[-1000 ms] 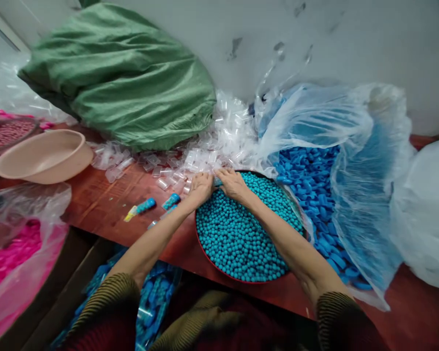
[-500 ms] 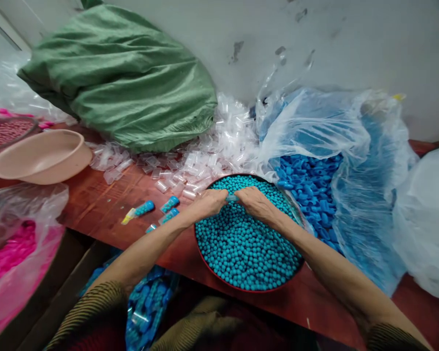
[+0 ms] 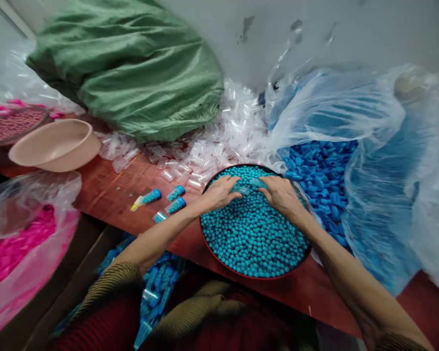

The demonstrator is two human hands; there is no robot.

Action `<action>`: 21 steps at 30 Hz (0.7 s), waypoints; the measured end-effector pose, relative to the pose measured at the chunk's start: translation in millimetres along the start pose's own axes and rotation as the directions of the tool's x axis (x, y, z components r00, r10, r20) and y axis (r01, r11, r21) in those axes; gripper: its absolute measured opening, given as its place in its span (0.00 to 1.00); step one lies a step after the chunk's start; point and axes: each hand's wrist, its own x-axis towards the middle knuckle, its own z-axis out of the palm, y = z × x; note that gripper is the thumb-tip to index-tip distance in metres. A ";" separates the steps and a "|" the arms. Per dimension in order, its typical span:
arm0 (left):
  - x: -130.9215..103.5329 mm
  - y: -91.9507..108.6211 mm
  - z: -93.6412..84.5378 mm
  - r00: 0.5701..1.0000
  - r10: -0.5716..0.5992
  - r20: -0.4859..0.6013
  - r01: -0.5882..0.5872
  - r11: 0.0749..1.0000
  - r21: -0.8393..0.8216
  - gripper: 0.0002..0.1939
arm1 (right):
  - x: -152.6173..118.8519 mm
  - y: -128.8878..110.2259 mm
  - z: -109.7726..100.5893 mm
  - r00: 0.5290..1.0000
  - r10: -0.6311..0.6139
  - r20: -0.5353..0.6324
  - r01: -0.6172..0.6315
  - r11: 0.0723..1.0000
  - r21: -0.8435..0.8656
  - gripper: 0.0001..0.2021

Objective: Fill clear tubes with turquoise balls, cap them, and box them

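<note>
A round red-rimmed basin (image 3: pixel 241 276) full of small teal balls (image 3: pixel 256 239) stands at the table's front edge. Over its upper left part is my left hand (image 3: pixel 221 192), thumb and fingers round a clear plastic tube (image 3: pixel 241 189). My right hand (image 3: pixel 280 192) is over the upper right part, pinching another clear tube (image 3: pixel 258 183). The two tubes are apart, just above the balls. Left of the basin lie several clear tubes filled with teal balls, most with blue caps (image 3: pixel 181 201); one touches a yellow piece (image 3: pixel 136 203).
Clear empty tubes (image 3: pixel 205 151) are heaped behind the basin, beside a green sack (image 3: pixel 131 73). Blue caps (image 3: pixel 320 180) fill an open plastic bag at right. A beige bowl (image 3: pixel 54 151), pink balls (image 3: pixel 14 124) and a bag of pink pieces (image 3: pixel 22 241) are at left.
My hands were close together at one clear piece; now they are apart, with fingers more extended. The view has shifted, so the scene sits a little higher and further right.
</note>
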 end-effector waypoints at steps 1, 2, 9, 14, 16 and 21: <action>-2.9 -2.2 -0.1 0.998 -0.005 -0.060 0.005 1.000 0.010 0.19 | -1.8 -3.1 1.7 0.999 0.017 -0.028 -0.017 1.000 -0.022 0.16; -8.5 -7.5 -0.5 0.991 -0.036 -0.130 0.040 0.999 0.024 0.18 | -5.0 -5.8 2.6 0.998 0.029 -0.061 -0.031 0.999 -0.038 0.17; -93.0 -85.2 17.1 0.781 -0.470 -0.413 0.585 0.781 0.217 0.26 | -33.5 -15.4 -1.4 0.969 0.092 -0.230 -0.064 0.990 0.124 0.17; -129.7 -97.8 21.8 0.834 -0.511 -0.208 0.550 0.741 0.385 0.21 | -29.3 -23.6 -1.5 0.971 0.081 -0.225 -0.049 0.989 0.143 0.15; -141.4 -92.9 12.8 0.834 -0.512 -0.204 0.546 0.714 0.439 0.19 | -29.1 -31.3 -0.4 0.984 0.037 -0.177 -0.016 0.993 0.117 0.14; -144.0 -86.3 -7.9 0.773 -0.590 -0.233 0.629 0.663 0.406 0.18 | -28.0 -47.9 5.7 0.992 -0.110 -0.061 0.118 0.984 0.136 0.13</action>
